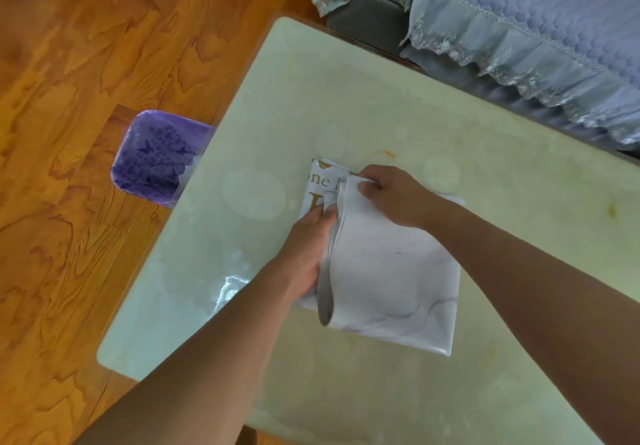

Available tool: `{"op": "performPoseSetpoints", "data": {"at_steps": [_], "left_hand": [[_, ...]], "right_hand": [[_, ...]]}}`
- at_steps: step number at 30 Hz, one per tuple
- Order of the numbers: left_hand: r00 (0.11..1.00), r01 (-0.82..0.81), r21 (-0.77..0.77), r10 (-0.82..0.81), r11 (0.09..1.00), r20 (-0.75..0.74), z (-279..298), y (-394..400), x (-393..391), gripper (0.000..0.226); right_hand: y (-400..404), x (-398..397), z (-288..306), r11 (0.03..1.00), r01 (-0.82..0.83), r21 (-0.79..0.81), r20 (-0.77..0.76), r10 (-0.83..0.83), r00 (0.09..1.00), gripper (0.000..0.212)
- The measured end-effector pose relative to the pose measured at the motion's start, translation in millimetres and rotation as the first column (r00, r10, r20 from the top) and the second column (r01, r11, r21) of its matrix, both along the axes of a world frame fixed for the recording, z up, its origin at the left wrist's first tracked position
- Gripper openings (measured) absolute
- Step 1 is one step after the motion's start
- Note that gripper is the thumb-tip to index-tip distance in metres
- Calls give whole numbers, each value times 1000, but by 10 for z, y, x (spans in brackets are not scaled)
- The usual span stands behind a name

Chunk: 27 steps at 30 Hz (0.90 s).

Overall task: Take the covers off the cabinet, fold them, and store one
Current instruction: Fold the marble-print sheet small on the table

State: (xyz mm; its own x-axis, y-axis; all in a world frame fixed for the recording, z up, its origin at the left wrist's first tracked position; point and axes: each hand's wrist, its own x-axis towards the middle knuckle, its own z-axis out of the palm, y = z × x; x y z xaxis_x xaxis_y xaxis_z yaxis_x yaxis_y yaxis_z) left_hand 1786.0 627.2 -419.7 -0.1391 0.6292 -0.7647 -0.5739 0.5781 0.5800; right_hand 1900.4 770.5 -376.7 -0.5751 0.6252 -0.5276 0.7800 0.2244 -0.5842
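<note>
Folded white cover (388, 271) sits on the pale bench (346, 91). Left hand (304, 247) fingers curl round its folded edge, right hand (394, 195) pinches the top corner.

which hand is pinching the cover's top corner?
The right hand: it pinches the far corner of the white marbled fabric cover. The left hand holds the folded edge lower down.

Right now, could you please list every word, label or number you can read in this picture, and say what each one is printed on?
"one": grey letters on the printed face of the folded cover, near its far edge; the word is cut off by the fold and by the right hand.
One large gold letter below it, half hidden by the left hand: cannot be read.
Nothing else bears text.
</note>
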Motion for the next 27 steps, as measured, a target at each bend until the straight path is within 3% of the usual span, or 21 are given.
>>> {"op": "performPoseSetpoints", "data": {"at_steps": [3,5,8,10,12,14,18,20,22,24,27], "left_hand": [[995,48,-3,-47,999,91,69,61,-93,38],[996,77,-36,-75,996,45,116,140,-117,40],[993,30,-119,-44,992,-109,62,272,-143,38],[996,-7,-132,-4,991,-85,46,349,-127,35],[999,10,-105,-16,994,-51,35,417,-74,35],[997,40,-77,-45,996,-62,49,440,-17,34],[1000,-12,-99,10,995,-21,86,357,-8,37],[1000,3,-87,-3,996,-1,61,290,-56,39],[997,74,-38,-75,997,-26,30,230,-85,27],[990,124,-14,-125,992,-67,-2,209,-106,24],[990,140,-43,-142,989,-27,38,257,-127,25]], "right_hand": [[-82,-1,-29,996,69,55,-80,-64,995,26],[-44,49,108,995,76,-71,-144,-85,986,21],[108,197,335,919,-74,-388,-142,20,990,16],[164,281,382,860,-144,-489,-100,108,989,16],[156,284,274,927,-102,-361,-77,79,994,16],[66,194,102,984,35,-174,-101,-53,993,15],[-161,-3,-259,987,127,99,-117,-115,986,15],[-255,-39,-370,964,96,248,-108,-71,992,18],[-368,-41,-411,890,63,452,-69,-35,997,26],[-536,-13,-321,793,122,596,-53,-113,992,39],[-1101,66,-116,746,301,594,-133,-278,951,48]]}}
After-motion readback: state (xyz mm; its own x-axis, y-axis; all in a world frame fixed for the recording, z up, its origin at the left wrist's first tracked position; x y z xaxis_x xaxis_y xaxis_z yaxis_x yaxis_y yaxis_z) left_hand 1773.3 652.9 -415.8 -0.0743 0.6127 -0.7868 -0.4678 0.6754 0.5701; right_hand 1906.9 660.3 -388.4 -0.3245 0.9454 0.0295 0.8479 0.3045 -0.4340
